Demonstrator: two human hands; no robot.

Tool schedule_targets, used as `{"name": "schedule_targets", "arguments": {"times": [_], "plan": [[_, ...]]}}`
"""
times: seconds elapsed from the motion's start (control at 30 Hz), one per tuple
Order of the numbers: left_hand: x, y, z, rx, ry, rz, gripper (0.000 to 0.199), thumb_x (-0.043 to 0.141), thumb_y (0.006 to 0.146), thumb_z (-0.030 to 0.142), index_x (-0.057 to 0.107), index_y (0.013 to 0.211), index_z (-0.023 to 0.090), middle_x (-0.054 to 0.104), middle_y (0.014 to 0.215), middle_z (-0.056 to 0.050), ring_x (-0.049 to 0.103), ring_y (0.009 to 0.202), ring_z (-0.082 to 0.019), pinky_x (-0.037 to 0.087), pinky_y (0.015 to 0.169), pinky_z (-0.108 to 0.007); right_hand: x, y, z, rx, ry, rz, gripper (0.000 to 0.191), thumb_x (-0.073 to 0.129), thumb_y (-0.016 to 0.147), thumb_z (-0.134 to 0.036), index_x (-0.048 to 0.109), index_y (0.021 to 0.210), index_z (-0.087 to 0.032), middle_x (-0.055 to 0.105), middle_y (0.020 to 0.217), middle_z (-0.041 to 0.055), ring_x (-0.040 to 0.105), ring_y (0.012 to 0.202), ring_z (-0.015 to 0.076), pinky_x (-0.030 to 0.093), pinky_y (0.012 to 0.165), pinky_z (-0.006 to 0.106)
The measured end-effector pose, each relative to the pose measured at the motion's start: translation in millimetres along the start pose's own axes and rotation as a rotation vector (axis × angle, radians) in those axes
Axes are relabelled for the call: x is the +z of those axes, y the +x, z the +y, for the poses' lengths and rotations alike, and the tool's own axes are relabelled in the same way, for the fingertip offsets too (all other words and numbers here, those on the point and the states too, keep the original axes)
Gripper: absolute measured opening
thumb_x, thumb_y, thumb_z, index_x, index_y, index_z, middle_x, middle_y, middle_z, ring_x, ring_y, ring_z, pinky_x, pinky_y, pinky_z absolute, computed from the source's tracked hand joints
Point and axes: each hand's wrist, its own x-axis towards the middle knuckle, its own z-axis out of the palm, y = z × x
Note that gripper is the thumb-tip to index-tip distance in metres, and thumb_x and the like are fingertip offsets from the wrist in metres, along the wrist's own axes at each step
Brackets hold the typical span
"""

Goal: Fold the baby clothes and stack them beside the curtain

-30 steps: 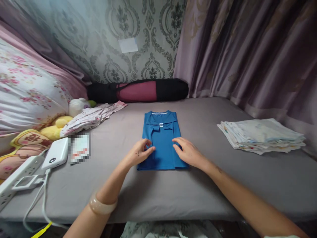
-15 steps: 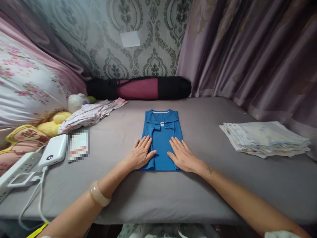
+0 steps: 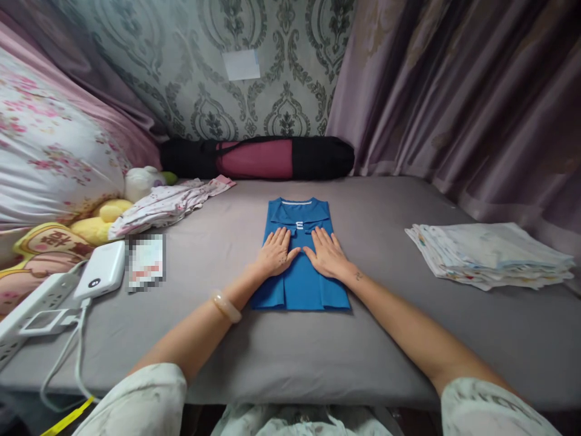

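A blue shirt [image 3: 302, 290] lies on the grey sheet in front of me, its sides folded inward and its neckline at the far end. My left hand [image 3: 276, 253] rests flat on the left side of the shirt, fingers spread. Mirroring it, my right hand [image 3: 327, 254] lies flat on the right side with its fingers apart. The two thumbs point toward each other over the middle of the cloth, with a small gap between them. Neither hand grips the fabric.
A stack of folded white cloths [image 3: 490, 251] lies at the right. At the left are a white power bank [image 3: 100, 270], a power strip [image 3: 34, 312], crumpled printed clothing [image 3: 170, 206] and plush toys [image 3: 109, 221]. A black and maroon bag [image 3: 256, 158] lies along the wall.
Both hands have slid up the shirt, away from me and slightly closer together. The lower corners of the shirt are now uncovered. The camera view has shifted slightly.
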Motion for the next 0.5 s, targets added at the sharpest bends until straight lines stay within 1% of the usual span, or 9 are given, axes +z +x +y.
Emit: {"name": "schedule_targets", "arguments": {"times": [0.1, 0.17, 0.23, 0.27, 0.33, 0.43, 0.5], "plan": [[-1.9, -1, -2, 0.007, -0.037, -0.012, 0.070, 0.027, 0.097, 0.054, 0.027, 0.150, 0.008, 0.026, 0.157, -0.020, 0.019, 0.147, -0.030, 0.020, 0.119, -0.048, -1, 0, 2, 0.002, 0.041, -0.042, 0.076, 0.019, 0.098, -0.055, 0.026, 0.151, -0.001, 0.018, 0.159, 0.0180, 0.012, 0.148, 0.0284, 0.009, 0.120, 0.048], [-8.0, -7, -3, -0.013, -0.073, -0.025, 0.072, 0.026, 0.097, 0.055, 0.024, 0.151, 0.007, 0.023, 0.157, -0.021, 0.018, 0.147, -0.030, 0.021, 0.118, -0.048, -8, -7, 1, 0.020, 0.087, -0.067, 0.074, 0.016, 0.098, -0.054, 0.022, 0.153, -0.004, 0.014, 0.160, 0.0164, 0.010, 0.148, 0.0272, 0.009, 0.120, 0.048], [-15.0, -22, -1, -0.032, -0.096, -0.039, 0.074, 0.024, 0.097, 0.057, 0.022, 0.151, 0.007, 0.020, 0.158, -0.021, 0.017, 0.147, -0.031, 0.020, 0.118, -0.047, -15, -23, -3, 0.013, 0.121, -0.079, 0.075, 0.014, 0.098, -0.056, 0.019, 0.154, -0.006, 0.011, 0.161, 0.0148, 0.007, 0.149, 0.0257, 0.009, 0.120, 0.048], [-18.0, -32, 0, -0.030, -0.100, -0.050, 0.076, 0.023, 0.096, 0.059, 0.023, 0.151, 0.007, 0.020, 0.158, -0.021, 0.016, 0.147, -0.031, 0.020, 0.118, -0.047, -17, -33, -5, -0.014, 0.126, -0.080, 0.076, 0.014, 0.098, -0.057, 0.018, 0.154, -0.006, 0.011, 0.161, 0.0141, 0.006, 0.149, 0.0247, 0.008, 0.120, 0.047], [-21.9, -54, 4, 0.018, -0.099, -0.092, 0.077, 0.021, 0.096, 0.062, 0.025, 0.151, 0.007, 0.021, 0.159, -0.019, 0.015, 0.148, -0.030, 0.018, 0.119, -0.045, -20, -55, -12, -0.084, 0.123, -0.095, 0.078, 0.015, 0.098, -0.058, 0.018, 0.154, -0.006, 0.011, 0.161, 0.0137, 0.005, 0.149, 0.0235, 0.009, 0.121, 0.045], [-21.4, -82, 9, 0.089, -0.092, -0.137, 0.077, 0.020, 0.096, 0.062, 0.026, 0.151, 0.009, 0.022, 0.158, -0.018, 0.015, 0.148, -0.028, 0.017, 0.119, -0.044, -17, -82, -21, -0.146, 0.110, -0.124, 0.076, 0.016, 0.098, -0.059, 0.022, 0.154, -0.007, 0.016, 0.160, 0.0139, 0.009, 0.149, 0.0240, 0.011, 0.121, 0.046], [-18.5, -90, 11, 0.099, -0.080, -0.132, 0.076, 0.021, 0.096, 0.062, 0.026, 0.151, 0.010, 0.022, 0.159, -0.018, 0.015, 0.148, -0.027, 0.016, 0.120, -0.044, -12, -90, -24, -0.165, 0.093, -0.124, 0.074, 0.019, 0.098, -0.058, 0.025, 0.153, -0.008, 0.019, 0.159, 0.0142, 0.011, 0.148, 0.0249, 0.012, 0.121, 0.047]]}}
